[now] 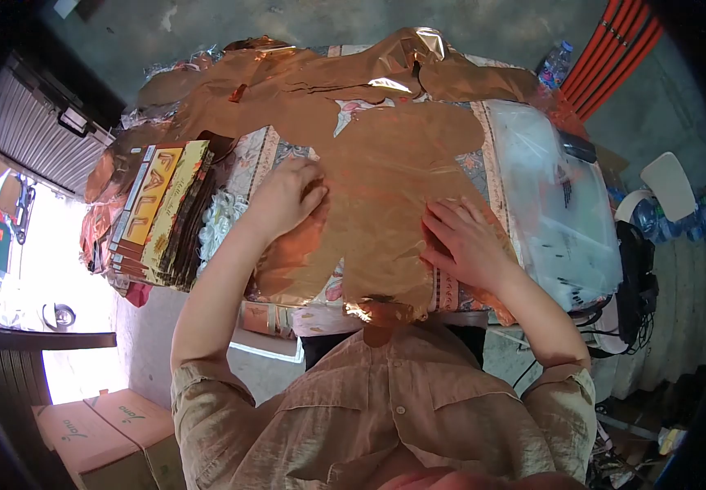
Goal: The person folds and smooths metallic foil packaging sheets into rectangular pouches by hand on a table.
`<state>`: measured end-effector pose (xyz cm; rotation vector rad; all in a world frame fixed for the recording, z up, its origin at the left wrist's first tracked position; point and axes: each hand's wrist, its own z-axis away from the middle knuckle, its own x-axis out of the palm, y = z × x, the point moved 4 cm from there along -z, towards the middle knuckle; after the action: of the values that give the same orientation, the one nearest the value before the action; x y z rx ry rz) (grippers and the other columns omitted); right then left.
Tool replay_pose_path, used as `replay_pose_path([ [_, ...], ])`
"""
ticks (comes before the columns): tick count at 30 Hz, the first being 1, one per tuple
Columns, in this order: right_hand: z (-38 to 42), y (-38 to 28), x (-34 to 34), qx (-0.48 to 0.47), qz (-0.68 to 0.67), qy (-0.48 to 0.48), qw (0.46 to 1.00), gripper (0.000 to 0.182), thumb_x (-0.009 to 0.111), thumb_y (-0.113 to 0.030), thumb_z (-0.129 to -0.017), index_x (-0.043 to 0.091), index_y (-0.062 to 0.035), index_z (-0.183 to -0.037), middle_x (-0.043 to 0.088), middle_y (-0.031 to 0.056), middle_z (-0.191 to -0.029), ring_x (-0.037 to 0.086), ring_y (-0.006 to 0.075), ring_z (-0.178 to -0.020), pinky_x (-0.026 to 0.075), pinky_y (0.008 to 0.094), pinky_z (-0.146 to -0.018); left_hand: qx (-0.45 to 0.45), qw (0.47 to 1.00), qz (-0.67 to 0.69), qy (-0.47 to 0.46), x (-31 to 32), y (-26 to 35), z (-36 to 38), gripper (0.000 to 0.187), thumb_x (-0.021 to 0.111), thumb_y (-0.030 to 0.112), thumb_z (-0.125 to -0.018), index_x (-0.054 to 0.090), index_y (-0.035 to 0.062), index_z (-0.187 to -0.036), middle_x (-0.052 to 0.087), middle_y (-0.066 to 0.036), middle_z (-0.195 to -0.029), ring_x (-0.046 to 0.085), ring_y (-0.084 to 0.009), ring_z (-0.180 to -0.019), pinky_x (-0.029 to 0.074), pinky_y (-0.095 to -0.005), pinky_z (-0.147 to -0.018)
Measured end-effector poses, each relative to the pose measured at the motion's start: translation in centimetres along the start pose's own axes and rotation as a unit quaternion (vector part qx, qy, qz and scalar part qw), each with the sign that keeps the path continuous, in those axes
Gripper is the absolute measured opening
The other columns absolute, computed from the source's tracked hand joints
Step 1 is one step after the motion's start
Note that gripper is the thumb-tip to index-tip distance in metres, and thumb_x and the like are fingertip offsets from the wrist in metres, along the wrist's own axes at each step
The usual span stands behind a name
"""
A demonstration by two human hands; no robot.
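Note:
A large sheet of copper-coloured foil (pixel 385 171) with cut or torn edges is spread over a patterned cloth (pixel 248 159) on the table. My left hand (pixel 294 196) rests on the foil's left part, fingers bent and drawn together; whether anything thin is between them is hidden. On the right part of the foil lies my right hand (pixel 463 241), its fingers spread and pointing up and left. Left of my left hand stands a stack of folded printed packets (pixel 165 208), with a bundle of white ties (pixel 224 220) beside it.
Clear plastic bags (pixel 553 212) lie along the table's right side. More crumpled foil (pixel 287 73) covers the far edge, near a plastic bottle (pixel 555 64) and orange-red tubes (pixel 614 53). A cardboard box (pixel 108 437) is on the floor at lower left.

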<state>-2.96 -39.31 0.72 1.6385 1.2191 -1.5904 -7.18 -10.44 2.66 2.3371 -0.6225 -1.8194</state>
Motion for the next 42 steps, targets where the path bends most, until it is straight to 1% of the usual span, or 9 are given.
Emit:
replay_pose_path([
  [3, 0.0, -0.1, -0.1, 0.001, 0.001, -0.002, 1.0, 0.054, 0.064, -0.034, -0.085, 0.054, -0.0009, -0.126, 0.046, 0.0168, -0.138, 0.041, 0.0329, -0.131, 0.025, 0.0512, -0.112, -0.039, 0.998, 0.046, -0.011, 1.1, -0.3, -2.5, 0.02, 0.064, 0.013, -0.083, 0.064, 0.0009, -0.099, 0.063, -0.017, -0.103, 0.059, -0.0364, -0.1, 0.048, -0.0407, -0.088],
  [6, -0.1, -0.1, -0.1, 0.014, -0.003, -0.024, 1.0, 0.055, 0.065, -0.034, -0.085, 0.053, -0.0008, -0.127, 0.045, 0.0174, -0.139, 0.04, 0.0331, -0.131, 0.025, 0.0519, -0.113, -0.005, 0.999, 0.038, 0.024, 3.2, -1.7, -4.9, 0.018, 0.062, 0.012, -0.083, 0.064, 0.0013, -0.098, 0.062, -0.017, -0.1, 0.059, -0.0371, -0.098, 0.048, -0.0407, -0.086],
  [8, -0.2, -0.2, -0.2, 0.013, -0.004, -0.025, 1.0, 0.056, 0.065, -0.034, -0.085, 0.053, -0.0009, -0.128, 0.045, 0.0175, -0.139, 0.04, 0.0331, -0.132, 0.024, 0.052, -0.113, -0.007, 1.0, 0.005, -0.01, 4.3, -2.7, -6.2, 0.019, 0.061, 0.01, -0.082, 0.065, 0.0021, -0.099, 0.061, -0.016, -0.099, 0.058, -0.0368, -0.099, 0.048, -0.0421, -0.086],
  [11, -0.1, -0.1, -0.1, 0.013, -0.005, -0.024, 1.0, 0.057, 0.065, -0.035, -0.084, 0.053, -0.001, -0.128, 0.045, 0.0176, -0.139, 0.039, 0.0331, -0.132, 0.023, 0.052, -0.114, -0.002, 0.999, -0.033, 0.016, 4.9, -3.0, -7.1, 0.022, 0.06, 0.01, -0.082, 0.065, 0.003, -0.101, 0.06, -0.015, -0.101, 0.058, -0.0364, -0.1, 0.049, -0.0423, -0.086],
  [15, -0.1, 0.0, 0.0, 0.003, 0.004, -0.011, 1.0, 0.058, 0.065, -0.036, -0.084, 0.054, -0.0008, -0.128, 0.046, 0.0178, -0.138, 0.038, 0.0331, -0.134, 0.022, 0.0515, -0.115, -0.012, 0.999, -0.038, -0.013, 5.0, -2.9, -7.2, 0.025, 0.06, 0.011, -0.082, 0.064, 0.0037, -0.105, 0.059, -0.015, -0.104, 0.057, -0.0359, -0.102, 0.049, -0.0424, -0.087],
  [17, -0.1, 0.1, 0.0, 0.005, 0.002, -0.011, 1.0, 0.057, 0.065, -0.036, -0.084, 0.054, -0.0008, -0.128, 0.046, 0.0178, -0.138, 0.038, 0.0331, -0.134, 0.021, 0.0515, -0.115, 0.004, 0.999, -0.043, 0.006, 4.8, -2.7, -7.2, 0.021, 0.06, 0.013, -0.082, 0.065, 0.0046, -0.1, 0.058, -0.017, -0.1, 0.057, -0.0345, -0.1, 0.049, -0.0417, -0.084],
  [26, -0.1, 0.1, -0.1, 0.004, -0.001, -0.016, 1.0, 0.056, 0.064, -0.037, -0.086, 0.054, -0.001, -0.128, 0.047, 0.0177, -0.138, 0.038, 0.0333, -0.135, 0.021, 0.0516, -0.115, 0.014, 0.999, -0.038, 0.006, 5.1, -3.1, -7.0, 0.024, 0.061, 0.015, -0.082, 0.064, 0.0058, -0.105, 0.056, -0.016, -0.103, 0.056, -0.0341, -0.102, 0.049, -0.0425, -0.086],
  [29, 0.0, 0.2, -0.1, 0.01, 0.006, -0.019, 1.0, 0.056, 0.064, -0.037, -0.086, 0.054, -0.0019, -0.128, 0.047, 0.0175, -0.138, 0.037, 0.0336, -0.135, 0.022, 0.0515, -0.115, 0.021, 0.999, -0.036, 0.013, 4.8, -2.8, -6.9, 0.028, 0.06, 0.011, -0.083, 0.063, 0.0063, -0.11, 0.056, -0.015, -0.105, 0.056, -0.0358, -0.102, 0.049, -0.0431, -0.086],
  [42, 0.0, -1.0, -0.3, -0.004, -0.014, -0.017, 1.0, 0.061, 0.065, -0.04, -0.085, 0.051, -0.0045, -0.132, 0.044, 0.0164, -0.142, 0.036, 0.0314, -0.136, 0.022, 0.0521, -0.114, 0.001, 1.0, -0.02, -0.016, 4.8, -3.0, -7.0, 0.03, 0.061, 0.011, -0.083, 0.063, 0.0043, -0.112, 0.056, -0.015, -0.106, 0.055, -0.0359, -0.103, 0.048, -0.0422, -0.088],
])
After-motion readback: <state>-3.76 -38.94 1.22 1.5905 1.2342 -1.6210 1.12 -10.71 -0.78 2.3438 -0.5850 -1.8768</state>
